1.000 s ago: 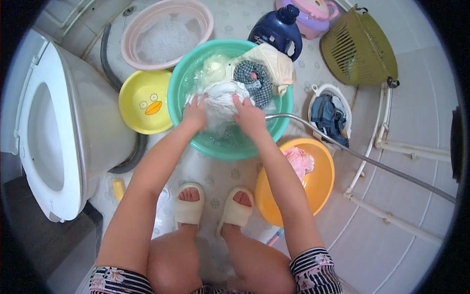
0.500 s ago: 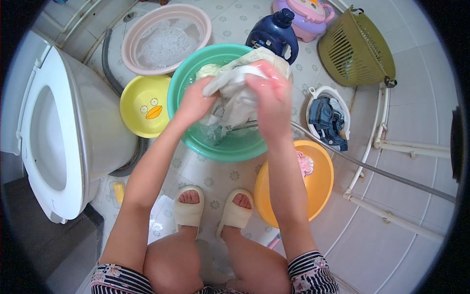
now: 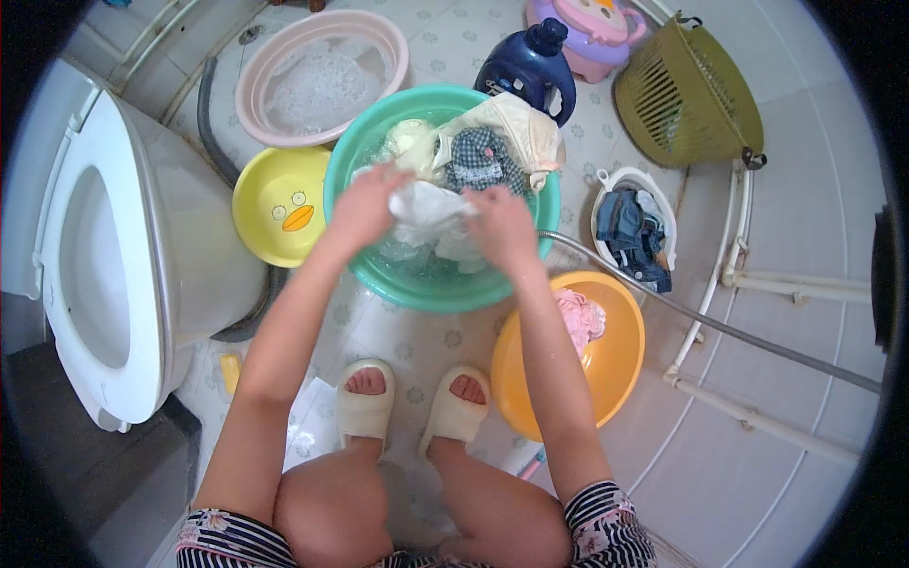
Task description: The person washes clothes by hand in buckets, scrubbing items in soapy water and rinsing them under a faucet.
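Now lower — both hands (image 3: 431, 213) | white cloth (image 3: 426, 204) | green basin (image 3: 379, 275)

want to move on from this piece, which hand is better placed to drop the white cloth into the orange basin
Right, probably. Both hands grip the white cloth over the green basin, but the orange basin lies on the person's right, close beside the right hand. The left hand would have to cross over.

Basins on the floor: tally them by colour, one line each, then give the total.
Green basin: 1
Pink basin: 1
Yellow basin: 1
Orange basin: 1
White basin: 1
Total: 5

Both the left hand and the right hand grip a white cloth over the green one.
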Demonstrator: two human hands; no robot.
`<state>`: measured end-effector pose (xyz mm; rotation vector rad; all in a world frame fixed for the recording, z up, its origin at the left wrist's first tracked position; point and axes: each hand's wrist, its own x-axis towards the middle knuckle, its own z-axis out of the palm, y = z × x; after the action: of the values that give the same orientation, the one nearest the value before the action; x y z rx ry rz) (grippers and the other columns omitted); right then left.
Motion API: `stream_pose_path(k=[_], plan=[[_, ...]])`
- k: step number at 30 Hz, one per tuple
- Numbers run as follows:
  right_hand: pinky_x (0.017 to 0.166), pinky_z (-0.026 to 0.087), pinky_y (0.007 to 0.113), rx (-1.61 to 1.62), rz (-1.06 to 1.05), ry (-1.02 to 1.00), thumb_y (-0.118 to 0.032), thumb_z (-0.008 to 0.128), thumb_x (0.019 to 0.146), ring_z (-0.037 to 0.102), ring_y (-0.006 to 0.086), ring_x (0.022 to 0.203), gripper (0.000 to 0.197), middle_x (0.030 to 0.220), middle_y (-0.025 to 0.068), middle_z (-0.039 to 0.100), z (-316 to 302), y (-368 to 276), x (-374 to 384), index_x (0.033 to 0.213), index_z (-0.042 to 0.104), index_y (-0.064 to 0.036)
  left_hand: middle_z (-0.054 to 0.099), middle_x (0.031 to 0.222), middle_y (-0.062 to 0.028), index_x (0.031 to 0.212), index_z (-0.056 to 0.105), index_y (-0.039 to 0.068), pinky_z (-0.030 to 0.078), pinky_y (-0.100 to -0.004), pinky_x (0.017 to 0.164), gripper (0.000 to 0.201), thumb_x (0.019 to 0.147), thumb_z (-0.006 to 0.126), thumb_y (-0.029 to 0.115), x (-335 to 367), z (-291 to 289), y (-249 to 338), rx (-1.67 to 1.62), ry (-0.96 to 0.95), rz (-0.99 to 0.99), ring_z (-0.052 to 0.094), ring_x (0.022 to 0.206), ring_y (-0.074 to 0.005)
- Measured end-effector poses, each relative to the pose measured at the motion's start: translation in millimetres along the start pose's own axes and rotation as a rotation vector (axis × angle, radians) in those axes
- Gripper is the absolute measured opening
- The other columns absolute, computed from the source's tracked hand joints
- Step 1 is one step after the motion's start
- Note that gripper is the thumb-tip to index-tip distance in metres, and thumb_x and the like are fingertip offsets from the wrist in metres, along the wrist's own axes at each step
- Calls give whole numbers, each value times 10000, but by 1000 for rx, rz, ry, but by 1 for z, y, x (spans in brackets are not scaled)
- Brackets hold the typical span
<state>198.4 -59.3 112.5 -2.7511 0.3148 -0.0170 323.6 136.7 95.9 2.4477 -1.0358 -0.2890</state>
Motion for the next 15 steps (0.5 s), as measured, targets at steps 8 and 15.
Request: stream_pose_path(k=[8,15], plan=[[1023,322,444,-141,-91,-309,-352,628,761,419,371,1221,487,1362,109,447,85,31,11,1217,578,-190,460,1363,-107,1244,567,174,331,-524,997,476,770,589,204,19,80,-1,478,-535,-117,433,1239,-321],[1024,319,485,568,-144,215,-392,788,646,414,340,1251,952,1348,201,429,69,5,-13,1371,314,1,669,943,-127,952,671,20,493,-316,742,284,776,460,93,11,-30,99,-1174,139,-414,643,858,-230]])
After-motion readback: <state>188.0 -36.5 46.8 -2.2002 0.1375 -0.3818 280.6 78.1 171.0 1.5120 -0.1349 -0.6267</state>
